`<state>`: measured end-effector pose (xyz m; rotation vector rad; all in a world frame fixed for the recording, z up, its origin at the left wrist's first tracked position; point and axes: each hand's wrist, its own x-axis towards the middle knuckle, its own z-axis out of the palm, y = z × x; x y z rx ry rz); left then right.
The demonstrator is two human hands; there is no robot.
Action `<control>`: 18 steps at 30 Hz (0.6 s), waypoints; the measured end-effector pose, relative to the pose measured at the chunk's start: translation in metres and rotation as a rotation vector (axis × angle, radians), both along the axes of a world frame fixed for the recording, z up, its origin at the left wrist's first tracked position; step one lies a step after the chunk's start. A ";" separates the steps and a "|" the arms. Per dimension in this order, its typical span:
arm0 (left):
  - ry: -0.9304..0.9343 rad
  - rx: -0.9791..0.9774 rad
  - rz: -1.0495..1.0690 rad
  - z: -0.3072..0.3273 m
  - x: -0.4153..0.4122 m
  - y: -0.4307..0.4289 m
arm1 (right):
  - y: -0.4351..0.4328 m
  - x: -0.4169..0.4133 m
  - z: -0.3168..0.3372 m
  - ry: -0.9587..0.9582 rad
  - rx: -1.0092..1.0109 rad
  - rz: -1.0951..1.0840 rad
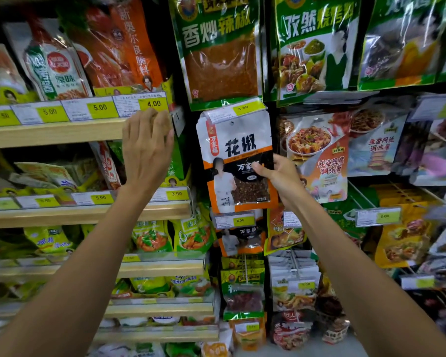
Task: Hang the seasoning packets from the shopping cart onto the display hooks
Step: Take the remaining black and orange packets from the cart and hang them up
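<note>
A white, orange and black peppercorn seasoning packet [236,161] hangs upright in the middle of the hook wall, its top under a yellow 3.50 price tag [238,109]. My right hand [276,173] pinches the packet's right edge at mid-height, thumb on the front. My left hand [146,145] is raised to the left of the packet, fingers loosely curled against the end of the wooden shelf edge [54,134], holding nothing that I can see. The hook behind the packet's top is hidden. No shopping cart is in view.
Hanging packets crowd the wall: a green chilli powder bag [219,52] above, a mapo tofu sauce packet [317,155] to the right, a similar peppercorn packet [240,238] below. Wooden shelves with price labels fill the left. Metal hook rods [363,194] jut out at right.
</note>
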<state>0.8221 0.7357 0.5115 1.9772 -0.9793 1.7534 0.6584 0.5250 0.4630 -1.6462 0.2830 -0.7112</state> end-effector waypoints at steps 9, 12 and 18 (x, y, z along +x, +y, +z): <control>0.001 0.005 0.005 0.000 -0.001 0.000 | 0.002 0.006 0.001 0.051 0.083 -0.057; 0.010 0.016 0.011 0.001 -0.002 0.001 | 0.006 0.010 0.006 0.051 0.102 -0.071; 0.028 0.023 0.004 0.002 -0.003 0.002 | 0.007 0.008 0.008 0.036 0.093 -0.063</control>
